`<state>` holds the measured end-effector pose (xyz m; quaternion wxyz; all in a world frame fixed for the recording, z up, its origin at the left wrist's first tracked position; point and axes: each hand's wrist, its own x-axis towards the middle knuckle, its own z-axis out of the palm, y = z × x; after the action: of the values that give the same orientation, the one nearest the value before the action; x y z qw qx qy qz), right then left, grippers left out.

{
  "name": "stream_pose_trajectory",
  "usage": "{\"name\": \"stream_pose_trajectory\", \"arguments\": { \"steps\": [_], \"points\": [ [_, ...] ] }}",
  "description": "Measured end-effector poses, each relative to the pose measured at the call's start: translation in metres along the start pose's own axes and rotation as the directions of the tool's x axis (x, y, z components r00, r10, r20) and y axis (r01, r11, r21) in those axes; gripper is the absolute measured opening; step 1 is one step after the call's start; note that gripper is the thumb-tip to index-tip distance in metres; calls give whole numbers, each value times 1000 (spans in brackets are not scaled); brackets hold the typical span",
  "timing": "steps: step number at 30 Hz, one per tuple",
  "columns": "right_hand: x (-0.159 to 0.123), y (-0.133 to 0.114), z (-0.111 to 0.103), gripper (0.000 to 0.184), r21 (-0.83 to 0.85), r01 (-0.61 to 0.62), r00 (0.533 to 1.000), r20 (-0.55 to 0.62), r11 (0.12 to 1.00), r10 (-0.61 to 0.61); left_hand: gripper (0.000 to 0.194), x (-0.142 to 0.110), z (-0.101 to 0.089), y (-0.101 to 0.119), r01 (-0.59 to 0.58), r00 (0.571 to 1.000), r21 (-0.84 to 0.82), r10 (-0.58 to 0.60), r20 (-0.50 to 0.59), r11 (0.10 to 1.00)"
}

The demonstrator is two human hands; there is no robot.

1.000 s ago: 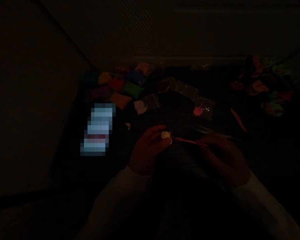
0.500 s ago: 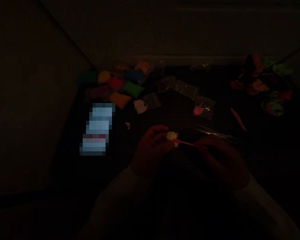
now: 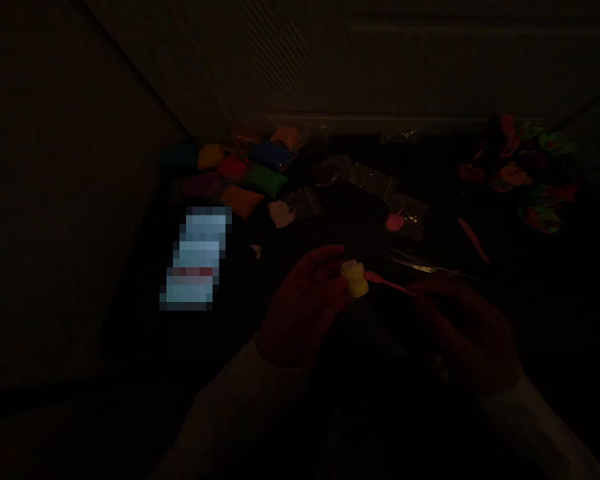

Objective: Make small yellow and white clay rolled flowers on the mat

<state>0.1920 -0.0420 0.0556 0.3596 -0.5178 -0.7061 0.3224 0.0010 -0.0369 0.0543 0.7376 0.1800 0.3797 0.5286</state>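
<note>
The scene is very dark. My left hand (image 3: 305,300) is closed, its fingertips pinching a small pale-yellow clay piece (image 3: 355,280) with a narrowed waist and a whitish top. Between the fingers of my right hand (image 3: 465,327) is a thin pink modelling tool (image 3: 390,283). The tool's broad end points left and meets or nearly touches the clay's right side; I cannot tell which. Just beyond my right hand lies a pair of scissors (image 3: 420,265), its handles partly hidden in the dark.
A lit, blurred phone (image 3: 195,260) lies at left. Behind it are several coloured clay packs (image 3: 267,180), with white clay (image 3: 281,213) beside them. Pink clay (image 3: 394,222) rests on a clear bag (image 3: 413,217). Another pink tool (image 3: 474,240) and colourful clay shapes (image 3: 515,175) are at right.
My left hand has turned the yellow clay piece and shifted slightly right, so more of its side shows. My right hand has drawn the pink tool rightward, off the clay's front.
</note>
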Motion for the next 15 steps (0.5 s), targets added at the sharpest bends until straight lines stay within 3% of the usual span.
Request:
{"name": "stream_pose_trajectory", "arguments": {
  "steps": [4, 8, 15],
  "points": [
    [-9, -8, -3, 18, 66, -21, 995, -99, 998, 27, 33, -6, 10, 2, -36, 999, -28, 36, 26, 999],
    [-15, -18, -2, 20, 21, 66, 983, -172, 998, -61, 36, -14, 17, 3, -86, 995, -29, 88, 44, 996],
    [-22, -29, -1, 25, -19, 170, 970, -174, 985, -171, 38, -27, 21, 4, -131, 983, -25, 133, 123, 991]
  ]
}}
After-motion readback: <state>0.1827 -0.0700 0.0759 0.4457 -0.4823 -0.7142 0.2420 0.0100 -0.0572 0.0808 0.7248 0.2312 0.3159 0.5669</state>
